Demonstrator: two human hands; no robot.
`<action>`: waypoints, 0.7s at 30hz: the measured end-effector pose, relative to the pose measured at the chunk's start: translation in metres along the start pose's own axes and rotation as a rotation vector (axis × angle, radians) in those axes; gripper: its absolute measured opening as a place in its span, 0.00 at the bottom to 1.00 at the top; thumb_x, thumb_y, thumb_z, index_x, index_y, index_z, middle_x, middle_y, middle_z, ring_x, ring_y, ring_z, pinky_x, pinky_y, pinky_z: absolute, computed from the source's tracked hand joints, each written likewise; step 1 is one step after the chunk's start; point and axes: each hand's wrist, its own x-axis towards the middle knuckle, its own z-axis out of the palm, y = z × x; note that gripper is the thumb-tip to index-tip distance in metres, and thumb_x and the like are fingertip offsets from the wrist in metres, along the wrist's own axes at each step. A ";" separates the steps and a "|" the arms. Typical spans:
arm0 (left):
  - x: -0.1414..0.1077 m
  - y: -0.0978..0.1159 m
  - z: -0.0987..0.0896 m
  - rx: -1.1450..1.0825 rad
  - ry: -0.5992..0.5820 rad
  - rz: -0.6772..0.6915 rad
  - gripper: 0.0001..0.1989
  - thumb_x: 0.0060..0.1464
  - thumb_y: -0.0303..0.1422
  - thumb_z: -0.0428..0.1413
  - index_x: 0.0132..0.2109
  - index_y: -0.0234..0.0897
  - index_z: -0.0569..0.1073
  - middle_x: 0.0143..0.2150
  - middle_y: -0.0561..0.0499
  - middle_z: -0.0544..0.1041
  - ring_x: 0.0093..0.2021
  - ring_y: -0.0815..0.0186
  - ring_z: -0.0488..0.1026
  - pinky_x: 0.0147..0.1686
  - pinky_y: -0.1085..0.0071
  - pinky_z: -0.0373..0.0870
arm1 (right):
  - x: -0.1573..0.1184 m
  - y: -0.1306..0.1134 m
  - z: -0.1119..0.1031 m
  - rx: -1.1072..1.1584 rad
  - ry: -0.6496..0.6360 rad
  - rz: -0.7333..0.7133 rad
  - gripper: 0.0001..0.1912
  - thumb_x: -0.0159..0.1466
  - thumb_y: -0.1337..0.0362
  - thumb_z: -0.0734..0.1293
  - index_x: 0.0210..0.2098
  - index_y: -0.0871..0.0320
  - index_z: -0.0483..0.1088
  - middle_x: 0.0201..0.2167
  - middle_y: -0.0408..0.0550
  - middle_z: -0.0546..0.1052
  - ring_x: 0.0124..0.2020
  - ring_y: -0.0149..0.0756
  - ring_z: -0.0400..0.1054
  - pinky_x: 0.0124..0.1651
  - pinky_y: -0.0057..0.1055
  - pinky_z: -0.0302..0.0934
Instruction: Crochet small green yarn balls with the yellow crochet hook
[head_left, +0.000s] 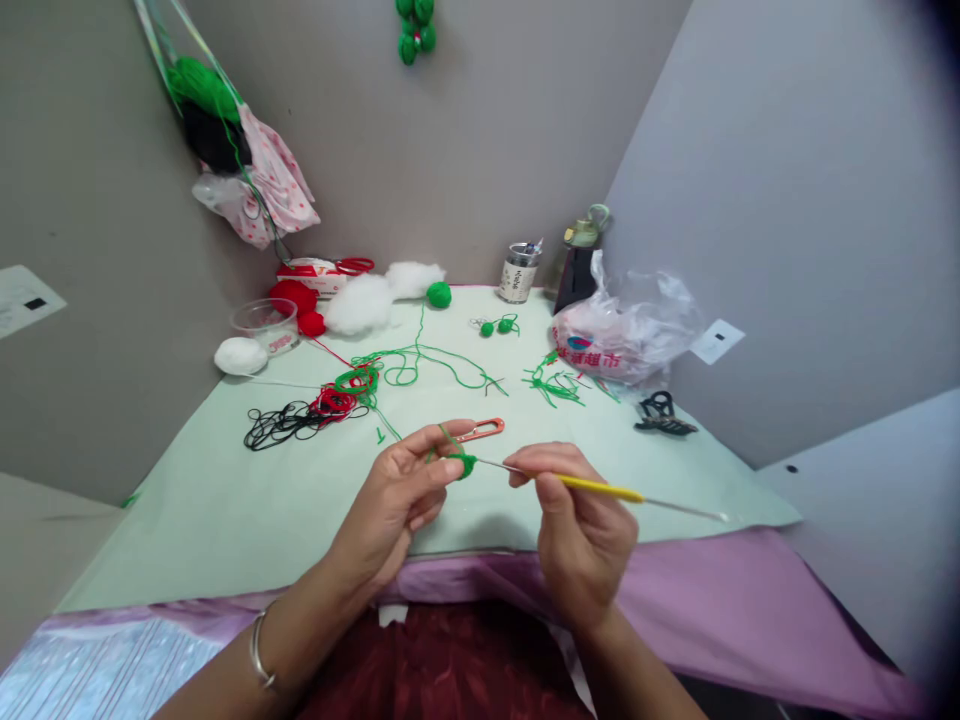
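Observation:
Between the thumb and fingers of my left hand point(401, 485) is a small piece of green crochet work point(467, 465). Green yarn runs over a raised finger of that hand. My right hand point(581, 520) grips a crochet hook point(600, 487) by its yellow handle. The hook's thin metal tip reaches left to the green piece; whether it passes through a stitch is too small to tell. Its other metal end sticks out to the right. Just beyond my left fingertips lies an orange thread snipper point(484, 430) on the pale green table cover point(480, 520).
Tangled black yarn point(281, 425) and red yarn point(337, 402) lie at left, near a clear tub point(266, 325) and white stuffing point(360, 305). At right are green yarn scraps point(559, 385), a plastic bag point(622, 330), a black hair claw point(664, 415) and a bottle point(581, 260). Walls enclose the table.

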 end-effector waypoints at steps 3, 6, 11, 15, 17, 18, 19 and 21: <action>-0.002 0.000 -0.001 0.099 -0.025 0.057 0.15 0.55 0.33 0.68 0.50 0.44 0.84 0.40 0.55 0.72 0.20 0.84 0.49 0.17 0.80 0.43 | 0.004 -0.001 0.001 0.212 -0.011 0.180 0.11 0.74 0.68 0.63 0.41 0.52 0.79 0.34 0.44 0.79 0.33 0.32 0.71 0.40 0.32 0.67; -0.004 -0.004 0.001 0.160 -0.045 0.093 0.17 0.56 0.36 0.69 0.53 0.46 0.84 0.41 0.53 0.72 0.21 0.82 0.53 0.18 0.81 0.49 | 0.006 0.001 0.005 0.238 -0.063 0.243 0.10 0.74 0.65 0.65 0.41 0.52 0.80 0.33 0.43 0.78 0.35 0.32 0.71 0.42 0.32 0.66; -0.004 -0.005 0.002 0.130 -0.011 0.106 0.23 0.54 0.36 0.70 0.57 0.46 0.81 0.42 0.54 0.72 0.21 0.82 0.55 0.17 0.80 0.51 | 0.006 0.003 0.009 0.241 -0.058 0.297 0.09 0.73 0.61 0.67 0.41 0.51 0.81 0.35 0.43 0.79 0.35 0.31 0.71 0.43 0.32 0.64; -0.005 0.002 -0.001 0.002 -0.097 -0.018 0.29 0.53 0.33 0.68 0.62 0.43 0.77 0.42 0.53 0.72 0.18 0.84 0.49 0.15 0.80 0.45 | 0.012 -0.001 0.011 0.385 -0.014 0.431 0.10 0.69 0.56 0.71 0.36 0.53 0.82 0.31 0.43 0.78 0.32 0.31 0.71 0.40 0.31 0.65; -0.006 0.005 -0.003 -0.082 -0.175 -0.064 0.25 0.52 0.30 0.65 0.58 0.39 0.80 0.39 0.54 0.71 0.18 0.85 0.46 0.16 0.80 0.43 | 0.017 -0.003 0.012 0.498 0.019 0.536 0.12 0.66 0.54 0.74 0.32 0.55 0.81 0.30 0.43 0.77 0.29 0.29 0.69 0.36 0.29 0.65; -0.007 0.006 -0.004 -0.120 -0.205 -0.071 0.22 0.51 0.29 0.64 0.55 0.38 0.81 0.38 0.54 0.70 0.18 0.86 0.45 0.16 0.81 0.43 | 0.020 -0.005 0.012 0.553 0.026 0.597 0.12 0.64 0.54 0.75 0.31 0.56 0.80 0.29 0.43 0.77 0.27 0.28 0.68 0.33 0.28 0.65; -0.008 0.007 -0.004 -0.147 -0.228 -0.070 0.21 0.51 0.28 0.63 0.53 0.37 0.83 0.37 0.55 0.69 0.18 0.86 0.44 0.16 0.81 0.43 | 0.022 -0.006 0.013 0.603 0.025 0.663 0.13 0.62 0.53 0.77 0.30 0.57 0.80 0.28 0.43 0.76 0.26 0.27 0.67 0.31 0.27 0.64; -0.009 0.006 -0.004 -0.148 -0.255 -0.040 0.18 0.50 0.28 0.64 0.51 0.36 0.83 0.37 0.54 0.71 0.18 0.84 0.48 0.17 0.81 0.48 | 0.025 -0.008 0.016 0.680 0.002 0.786 0.15 0.58 0.53 0.80 0.29 0.58 0.79 0.25 0.42 0.74 0.24 0.26 0.65 0.29 0.24 0.62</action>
